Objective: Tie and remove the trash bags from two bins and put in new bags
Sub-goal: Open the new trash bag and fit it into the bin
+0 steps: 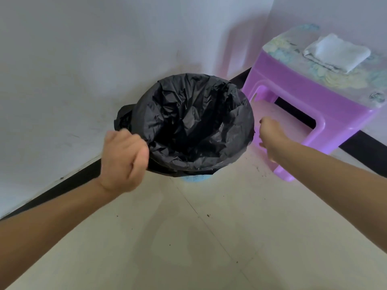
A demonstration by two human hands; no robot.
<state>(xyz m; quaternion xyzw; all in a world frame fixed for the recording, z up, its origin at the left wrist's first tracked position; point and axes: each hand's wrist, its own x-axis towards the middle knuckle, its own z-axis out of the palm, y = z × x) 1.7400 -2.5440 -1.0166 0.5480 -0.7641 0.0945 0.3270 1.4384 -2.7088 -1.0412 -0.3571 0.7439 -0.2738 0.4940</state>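
A black trash bag (194, 122) lines a small light-blue bin (193, 178), of which only a strip shows below the bag's folded-over edge. The bag's mouth is wide open and crumpled inside. My left hand (123, 160) is closed on the bag's edge at the bin's near-left rim. My right hand (270, 137) is at the bin's right rim with its fingers curled down at the bag's edge; the fingertips are hidden and its grip is unclear. A loose flap of bag sticks out at the far left of the rim.
The bin stands in a corner against a white wall (83, 59) with a dark skirting. A purple plastic stool (310, 97) stands right beside the bin, with a folded white cloth (337, 52) on top. Pale floor tiles (188, 237) lie in front.
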